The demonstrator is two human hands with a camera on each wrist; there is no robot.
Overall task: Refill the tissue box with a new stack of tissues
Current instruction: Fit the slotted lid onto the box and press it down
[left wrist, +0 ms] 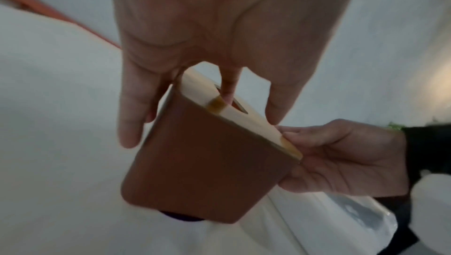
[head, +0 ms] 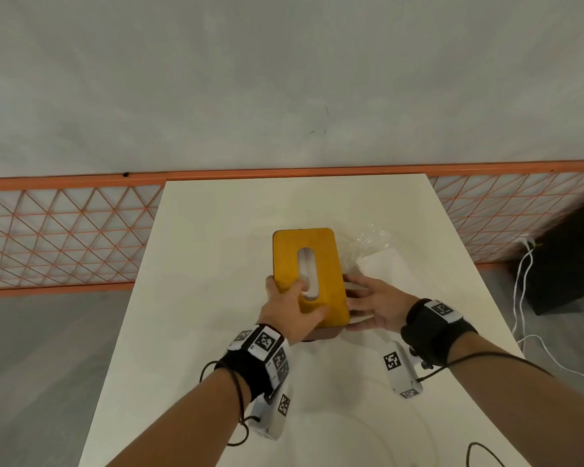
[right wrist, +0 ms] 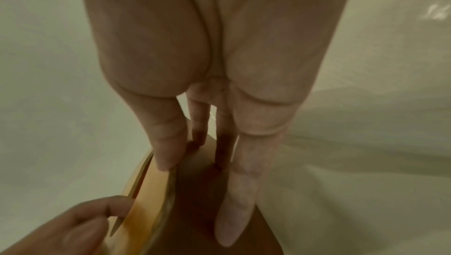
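Observation:
The tissue box stands at the middle of the white table [head: 216,230], with a yellow wooden lid [head: 321,251] over a brown body [left wrist: 202,162]. White tissue [head: 305,264] shows through the lid's oval slot. My left hand [head: 300,298] grips the lid's near end, one finger hooked into the slot and the thumb on top. My right hand [head: 354,305] holds the box's right side. In the right wrist view its fingers [right wrist: 231,211] lie along the brown wall and the thumb sits on the lid edge [right wrist: 149,201]. The lid's near end looks slightly raised.
A crumpled clear plastic wrapper [head: 368,244] lies on the table just right of and behind the box. An orange lattice fence [head: 65,230] runs behind the table. White cables [head: 523,281] and a dark object [head: 570,257] are on the floor at the right.

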